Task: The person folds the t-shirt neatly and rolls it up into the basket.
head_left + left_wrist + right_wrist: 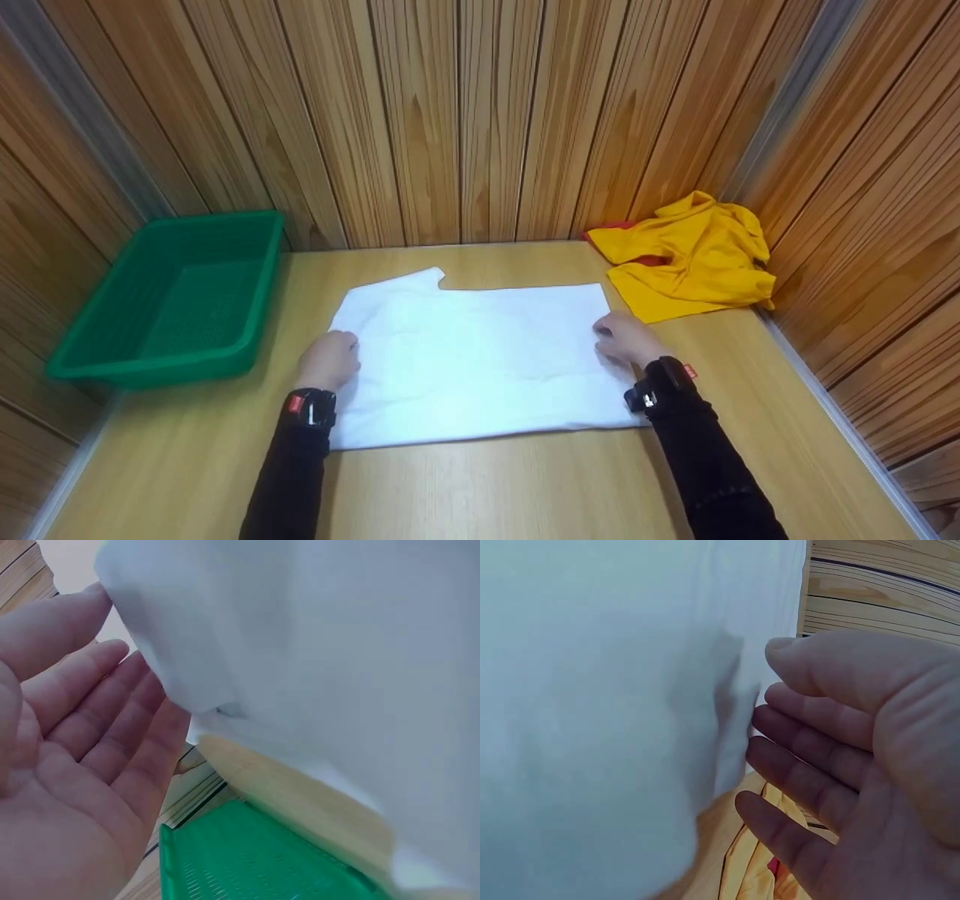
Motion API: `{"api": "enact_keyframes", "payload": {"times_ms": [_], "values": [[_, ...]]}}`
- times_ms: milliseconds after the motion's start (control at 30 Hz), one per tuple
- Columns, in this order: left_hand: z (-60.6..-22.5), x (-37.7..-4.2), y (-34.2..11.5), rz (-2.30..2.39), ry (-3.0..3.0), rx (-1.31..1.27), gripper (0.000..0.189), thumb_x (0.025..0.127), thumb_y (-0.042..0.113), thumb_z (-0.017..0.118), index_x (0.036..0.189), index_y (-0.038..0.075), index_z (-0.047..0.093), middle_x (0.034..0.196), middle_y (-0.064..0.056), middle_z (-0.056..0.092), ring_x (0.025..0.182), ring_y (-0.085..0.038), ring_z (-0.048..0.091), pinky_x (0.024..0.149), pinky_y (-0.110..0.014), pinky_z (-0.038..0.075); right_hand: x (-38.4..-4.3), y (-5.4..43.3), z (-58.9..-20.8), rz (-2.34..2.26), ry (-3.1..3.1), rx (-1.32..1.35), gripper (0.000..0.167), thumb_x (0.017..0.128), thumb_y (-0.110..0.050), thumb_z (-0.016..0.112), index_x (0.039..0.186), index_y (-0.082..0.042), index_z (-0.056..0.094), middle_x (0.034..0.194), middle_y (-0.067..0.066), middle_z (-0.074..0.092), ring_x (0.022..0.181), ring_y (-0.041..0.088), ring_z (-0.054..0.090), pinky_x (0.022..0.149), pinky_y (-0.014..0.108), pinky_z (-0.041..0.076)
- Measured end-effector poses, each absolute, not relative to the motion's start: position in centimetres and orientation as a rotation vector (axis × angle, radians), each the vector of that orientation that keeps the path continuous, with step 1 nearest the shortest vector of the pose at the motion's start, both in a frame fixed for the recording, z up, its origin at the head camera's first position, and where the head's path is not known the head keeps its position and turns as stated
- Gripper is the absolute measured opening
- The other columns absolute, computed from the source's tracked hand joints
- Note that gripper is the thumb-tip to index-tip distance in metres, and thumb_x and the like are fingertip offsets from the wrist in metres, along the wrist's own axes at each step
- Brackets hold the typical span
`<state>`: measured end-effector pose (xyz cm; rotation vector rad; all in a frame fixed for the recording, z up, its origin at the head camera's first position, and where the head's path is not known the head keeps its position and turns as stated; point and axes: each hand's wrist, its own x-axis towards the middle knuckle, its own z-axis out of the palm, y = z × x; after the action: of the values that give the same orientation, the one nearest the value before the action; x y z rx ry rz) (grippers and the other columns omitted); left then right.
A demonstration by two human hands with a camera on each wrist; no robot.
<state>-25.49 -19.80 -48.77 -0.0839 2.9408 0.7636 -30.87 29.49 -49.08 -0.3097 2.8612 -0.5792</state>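
Observation:
A white folded garment (480, 360), likely a shirt, lies flat on the wooden table, with a small flap sticking up at its far left edge. My left hand (330, 361) is at its left side. In the left wrist view, the thumb (56, 626) reaches the cloth's edge and the loosely extended fingers (112, 720) meet that edge lower down. On the opposite side is my right hand (628, 339). The right wrist view has its fingers (802, 742) relaxed and apart, tips right at the cloth's side edge, where the fabric (630, 727) is slightly rumpled.
A green plastic basket (259, 315) stands at the back left. A yellow garment (697, 255) lies crumpled in the back right corner, with a bit of red cloth (621, 225) showing behind it. Wood-panelled walls (487, 120) enclose the table (487, 495).

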Motion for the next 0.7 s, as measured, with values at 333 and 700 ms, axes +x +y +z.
{"api": "enact_keyframes", "payload": {"times_ms": [333, 700], "values": [[-49.1, -25.1, -19.9, 0.585, 3.018, 0.021, 0.013, 0.097, 0.004, 0.056, 0.098, -0.001, 0.067, 0.082, -0.011, 0.060, 0.079, -0.029, 0.057, 0.077, -0.046, 0.048, -29.9, 30.1, -49.2, -0.538, 2.885, -0.389, 0.038, 0.091, -0.014, 0.066, 0.123, 0.004, 0.062, 0.123, 0.023, 0.057, 0.110, 0.038, 0.053, 0.105, 0.055, 0.038], [-48.9, -23.9, -20.7, 0.528, 3.107, 0.190, 0.017, 0.086, 0.006, 0.068, 0.072, 0.006, 0.058, 0.073, -0.008, 0.054, 0.070, -0.027, 0.054, 0.068, -0.047, 0.047, -29.1, 30.3, -48.7, -0.532, 2.894, -0.438, 0.024, 0.089, -0.012, 0.068, 0.109, 0.001, 0.069, 0.104, 0.016, 0.063, 0.094, 0.033, 0.057, 0.095, 0.052, 0.045]]}}
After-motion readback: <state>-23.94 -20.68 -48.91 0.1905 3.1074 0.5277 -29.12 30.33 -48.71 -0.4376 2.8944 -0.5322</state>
